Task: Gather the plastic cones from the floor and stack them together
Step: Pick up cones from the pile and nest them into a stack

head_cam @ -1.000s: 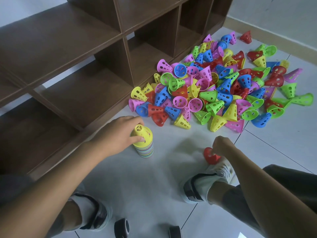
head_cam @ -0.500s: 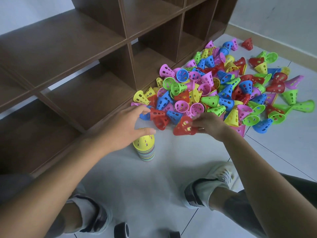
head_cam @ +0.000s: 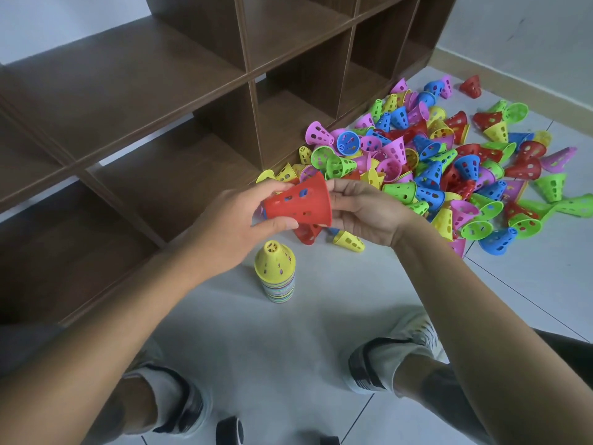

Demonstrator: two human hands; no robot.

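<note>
**Red cone held up over the stack**

Head view: Both hands hold one red cone (head_cam: 300, 203) in the air. The left hand (head_cam: 237, 226) pinches its narrow end and the right hand (head_cam: 365, 213) holds its wide rim, probably to turn it open side down. The stack (head_cam: 276, 274), with a yellow cone on top, stands on the floor (head_cam: 321, 316) just below. The pile of loose cones (head_cam: 433, 168) lies behind, against the brown shelf (head_cam: 192, 91). Bare floor lies around the stack, with the shelf edge near its left and two shoes (head_cam: 394, 354) well back.
</note>
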